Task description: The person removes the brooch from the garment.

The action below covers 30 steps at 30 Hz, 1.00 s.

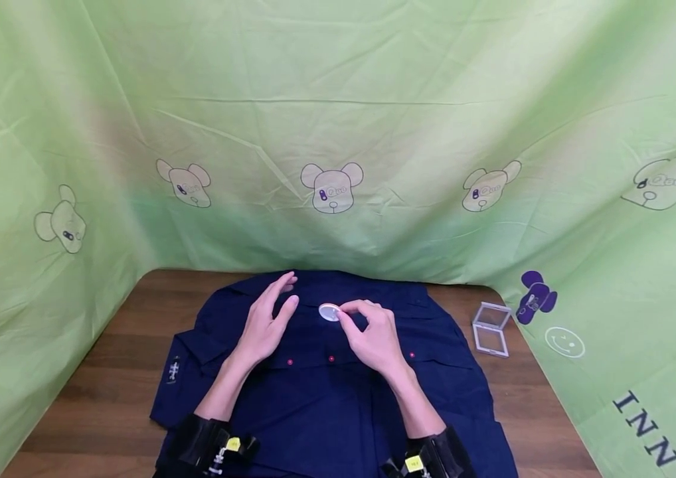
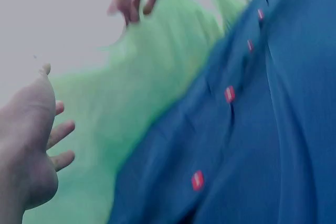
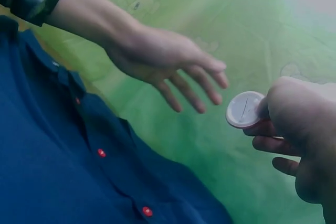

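My right hand (image 1: 375, 335) pinches a round pin badge (image 1: 329, 313) by its edge, above the navy garment (image 1: 308, 411). In the right wrist view the pale side of the pin badge (image 3: 244, 109) faces the camera, with a thin dark line across it; its other side is hidden. To the left, my left hand (image 1: 266, 325) hovers with fingers extended and thumb apart, holding nothing. The garment lies spread on the table, bearing several small red buttons (image 1: 331, 358) in a row below the hands.
A clear square case (image 1: 489, 328) lies with its lid raised near the table's right edge. The brown wooden table (image 1: 105, 378) shows on both sides of the garment. A green printed curtain (image 1: 338, 133) hangs behind and at the sides.
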Each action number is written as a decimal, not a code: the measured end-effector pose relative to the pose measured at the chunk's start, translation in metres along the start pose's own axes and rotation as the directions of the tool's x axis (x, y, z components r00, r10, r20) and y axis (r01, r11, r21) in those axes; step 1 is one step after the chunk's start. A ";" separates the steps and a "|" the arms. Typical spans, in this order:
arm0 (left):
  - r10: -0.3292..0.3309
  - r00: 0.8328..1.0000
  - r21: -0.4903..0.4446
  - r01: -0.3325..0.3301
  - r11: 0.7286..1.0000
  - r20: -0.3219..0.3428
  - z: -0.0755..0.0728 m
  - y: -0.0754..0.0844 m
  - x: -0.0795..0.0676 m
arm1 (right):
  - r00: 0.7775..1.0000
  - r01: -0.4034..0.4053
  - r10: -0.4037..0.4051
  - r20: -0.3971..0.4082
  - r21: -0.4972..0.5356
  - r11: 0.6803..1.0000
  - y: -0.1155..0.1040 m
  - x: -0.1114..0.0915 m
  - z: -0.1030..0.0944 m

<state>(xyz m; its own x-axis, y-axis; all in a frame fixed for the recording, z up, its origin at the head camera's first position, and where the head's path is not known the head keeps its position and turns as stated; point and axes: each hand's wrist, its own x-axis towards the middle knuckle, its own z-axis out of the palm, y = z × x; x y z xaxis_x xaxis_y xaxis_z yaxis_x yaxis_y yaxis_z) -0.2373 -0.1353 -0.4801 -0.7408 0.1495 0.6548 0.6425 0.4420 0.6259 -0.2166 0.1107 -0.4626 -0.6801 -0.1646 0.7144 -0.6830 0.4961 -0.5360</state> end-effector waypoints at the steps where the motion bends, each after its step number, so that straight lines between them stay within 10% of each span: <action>1: 0.013 1.000 -0.029 -0.014 0.999 -0.007 0.000 0.007 0.002 | 1.000 0.004 -0.004 0.001 0.004 1.000 -0.002 0.001 -0.001; 9: 0.049 0.999 -0.146 -0.049 0.988 -0.005 0.003 0.046 0.008 | 1.000 0.020 -0.020 0.003 0.084 0.996 -0.013 0.007 -0.016; 30: 0.086 0.996 -0.239 -0.091 0.967 -0.029 0.009 0.085 0.004 | 0.990 0.137 -0.124 -0.072 0.206 0.969 -0.048 0.023 -0.037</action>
<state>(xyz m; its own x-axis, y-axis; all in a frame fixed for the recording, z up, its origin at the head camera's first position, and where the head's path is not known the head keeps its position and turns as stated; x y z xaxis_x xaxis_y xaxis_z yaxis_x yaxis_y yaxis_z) -0.1872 -0.0888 -0.4278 -0.6766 0.1612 0.7185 0.7352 0.2024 0.6469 -0.1891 0.1149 -0.4034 -0.5690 -0.1630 0.8060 -0.8096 0.2828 -0.5144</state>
